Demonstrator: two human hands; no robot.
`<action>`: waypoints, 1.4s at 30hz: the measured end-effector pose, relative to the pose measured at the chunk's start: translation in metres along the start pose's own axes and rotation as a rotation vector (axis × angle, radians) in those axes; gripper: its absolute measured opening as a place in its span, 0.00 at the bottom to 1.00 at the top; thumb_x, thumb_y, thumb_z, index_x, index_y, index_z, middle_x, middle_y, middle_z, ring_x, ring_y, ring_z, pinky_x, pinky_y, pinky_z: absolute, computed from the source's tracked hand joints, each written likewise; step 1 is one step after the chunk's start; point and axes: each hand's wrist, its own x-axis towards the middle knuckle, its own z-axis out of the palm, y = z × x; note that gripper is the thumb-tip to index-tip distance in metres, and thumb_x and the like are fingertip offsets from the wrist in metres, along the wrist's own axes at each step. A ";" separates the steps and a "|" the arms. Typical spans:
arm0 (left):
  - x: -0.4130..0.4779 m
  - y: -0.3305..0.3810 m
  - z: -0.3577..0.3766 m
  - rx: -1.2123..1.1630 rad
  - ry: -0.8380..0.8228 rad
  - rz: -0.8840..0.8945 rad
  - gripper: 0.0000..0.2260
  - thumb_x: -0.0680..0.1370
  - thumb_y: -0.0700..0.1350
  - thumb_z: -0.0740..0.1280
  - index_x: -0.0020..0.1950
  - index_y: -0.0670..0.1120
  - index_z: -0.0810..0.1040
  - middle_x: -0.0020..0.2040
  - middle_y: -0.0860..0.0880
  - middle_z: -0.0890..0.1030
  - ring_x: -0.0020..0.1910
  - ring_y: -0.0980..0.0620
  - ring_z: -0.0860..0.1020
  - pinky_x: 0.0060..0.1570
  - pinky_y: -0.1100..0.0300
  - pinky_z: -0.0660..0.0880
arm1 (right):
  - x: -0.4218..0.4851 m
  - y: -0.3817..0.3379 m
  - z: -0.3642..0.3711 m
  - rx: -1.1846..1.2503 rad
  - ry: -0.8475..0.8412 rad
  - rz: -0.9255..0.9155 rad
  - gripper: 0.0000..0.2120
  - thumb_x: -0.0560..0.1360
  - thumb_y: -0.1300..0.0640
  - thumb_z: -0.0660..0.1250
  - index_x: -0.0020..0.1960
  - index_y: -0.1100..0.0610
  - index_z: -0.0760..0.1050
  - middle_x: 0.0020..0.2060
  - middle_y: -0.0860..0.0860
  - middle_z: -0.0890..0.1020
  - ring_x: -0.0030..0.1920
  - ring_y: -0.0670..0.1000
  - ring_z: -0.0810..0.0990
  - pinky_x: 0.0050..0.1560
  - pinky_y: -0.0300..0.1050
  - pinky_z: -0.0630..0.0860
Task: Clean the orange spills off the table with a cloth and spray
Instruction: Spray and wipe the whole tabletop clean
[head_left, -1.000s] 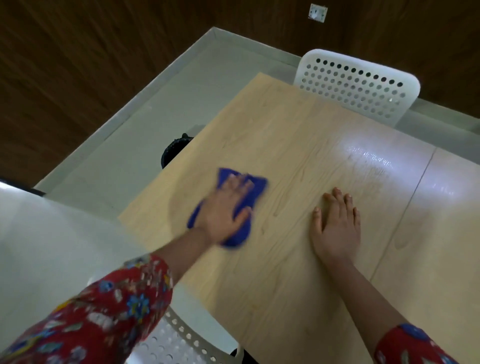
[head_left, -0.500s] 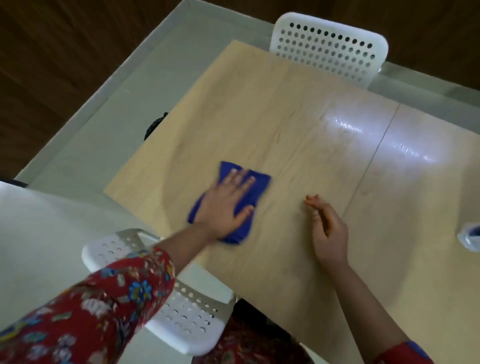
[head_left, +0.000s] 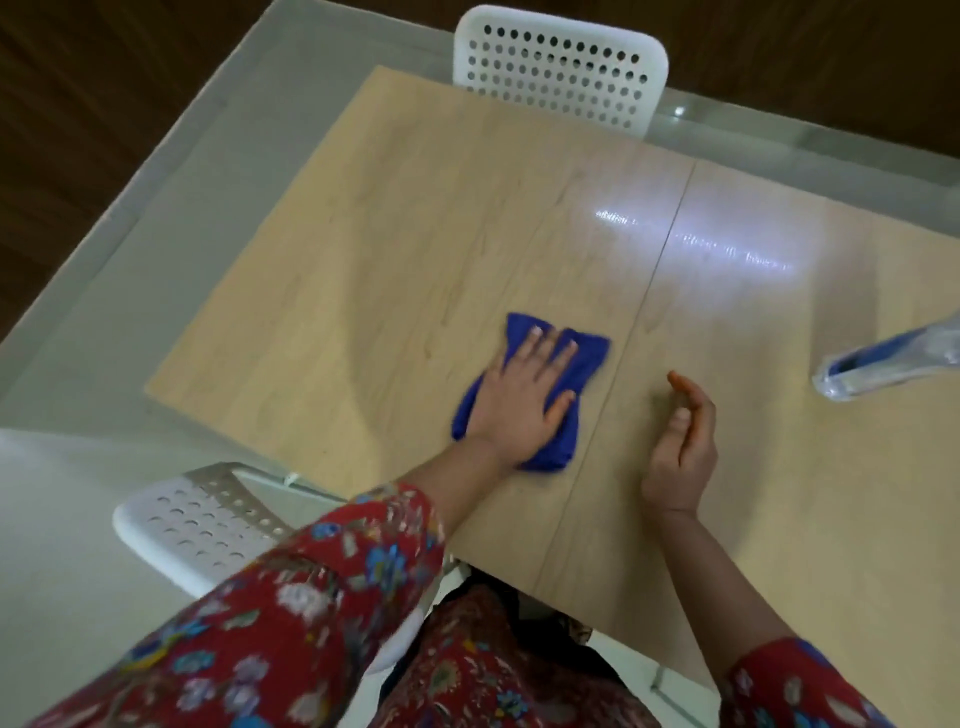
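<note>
Hands: two, both bare, sleeves red floral.
Left hand: lies flat on the cloth, fingers straight and spread, thumb out to the side, pressing down.
Right hand: stands on its edge just right of the cloth, fingers loosely curled, holding nothing.
Cloth: one, blue, bunched on the table just left of the seam.
Spray: one clear bottle, blurred, at the right edge of view.
Table: one, light wood.
Chairs: two, white and perforated, far and near.

White perforated chair, pale grey floor
</note>
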 end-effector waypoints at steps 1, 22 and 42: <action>-0.020 0.005 0.005 0.021 -0.022 0.103 0.27 0.81 0.58 0.47 0.79 0.53 0.54 0.80 0.52 0.53 0.78 0.51 0.50 0.75 0.47 0.54 | 0.000 0.001 -0.001 0.034 -0.004 0.003 0.16 0.82 0.59 0.51 0.66 0.59 0.70 0.63 0.53 0.77 0.64 0.47 0.75 0.65 0.41 0.69; -0.088 0.016 0.016 -0.008 -0.055 0.106 0.28 0.80 0.60 0.49 0.79 0.55 0.52 0.80 0.53 0.49 0.79 0.52 0.46 0.75 0.47 0.51 | 0.007 -0.004 -0.017 0.052 -0.265 0.148 0.21 0.82 0.52 0.49 0.72 0.58 0.64 0.69 0.50 0.71 0.66 0.36 0.68 0.67 0.30 0.62; -0.131 -0.037 0.013 0.054 -0.028 0.119 0.27 0.81 0.61 0.51 0.79 0.56 0.52 0.80 0.54 0.49 0.79 0.53 0.46 0.74 0.46 0.52 | -0.002 -0.007 -0.011 -0.530 -0.571 -0.151 0.26 0.80 0.47 0.50 0.77 0.51 0.57 0.76 0.51 0.61 0.77 0.51 0.52 0.76 0.48 0.47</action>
